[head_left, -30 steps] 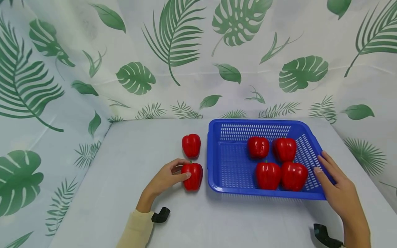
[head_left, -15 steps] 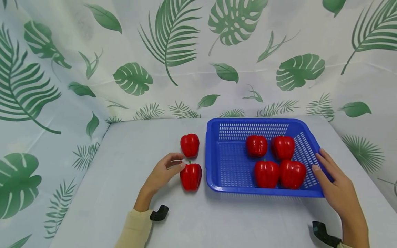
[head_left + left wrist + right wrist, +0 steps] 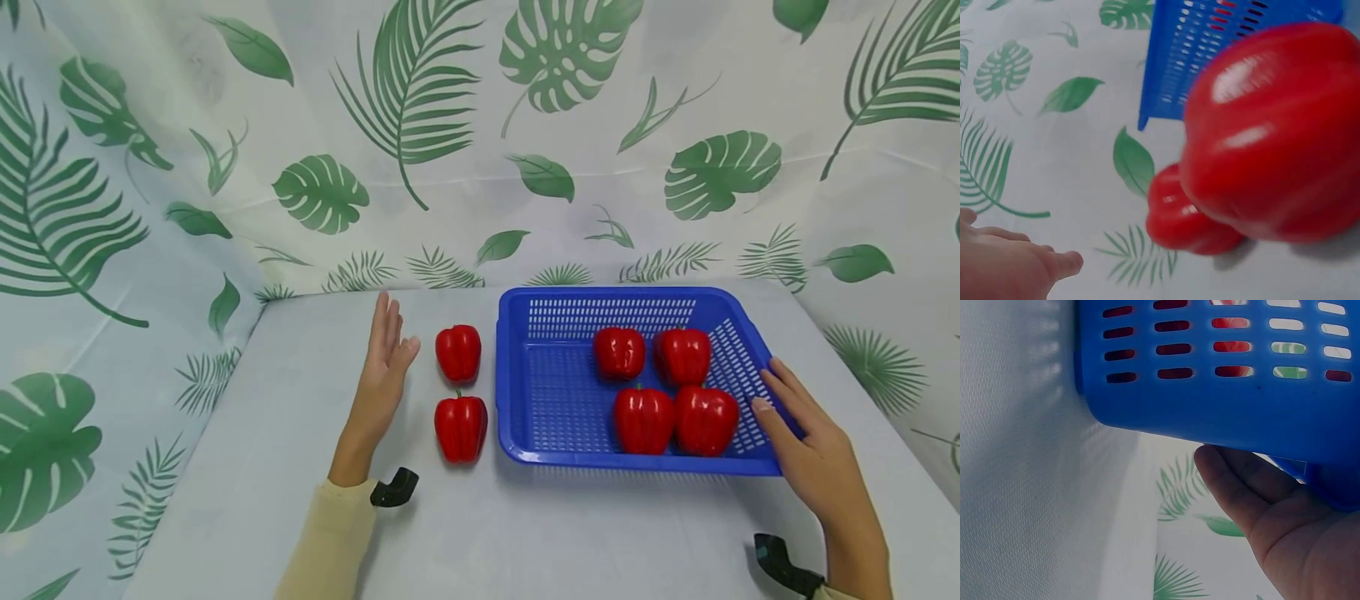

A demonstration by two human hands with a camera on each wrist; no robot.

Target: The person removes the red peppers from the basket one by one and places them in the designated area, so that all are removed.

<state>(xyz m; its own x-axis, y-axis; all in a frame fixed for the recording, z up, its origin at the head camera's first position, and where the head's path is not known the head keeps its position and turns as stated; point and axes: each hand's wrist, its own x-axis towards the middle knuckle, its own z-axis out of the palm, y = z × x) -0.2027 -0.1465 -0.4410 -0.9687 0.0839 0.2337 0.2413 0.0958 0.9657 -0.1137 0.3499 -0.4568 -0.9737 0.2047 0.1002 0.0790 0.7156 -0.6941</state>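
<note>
My left hand (image 3: 377, 387), fingers straight, is held up left of two red bell peppers on the table, touching neither. The nearer bell pepper (image 3: 461, 429) stands upright with its green stem on top; the farther bell pepper (image 3: 458, 354) lies just behind it. In the left wrist view both peppers fill the right side, with the left hand (image 3: 1007, 265) apart at lower left. On the right, my right hand (image 3: 821, 454) grips the right rim of a blue plastic basket (image 3: 558, 392), thumb over the edge. The right wrist view shows its fingers (image 3: 1229, 481) against the basket's outside, under the rim.
Several red bell peppers (image 3: 643, 421) sit in the basket's right half. The white table (image 3: 247, 433) has its far edge along a hanging cloth (image 3: 465, 183) printed with green leaves. Black wrist mounts (image 3: 395, 487) are strapped to both arms.
My left hand has let go of the nearer pepper, drawn back to the left and straightened its fingers upward. That pepper stays on the table. The right hand keeps its place on the basket.
</note>
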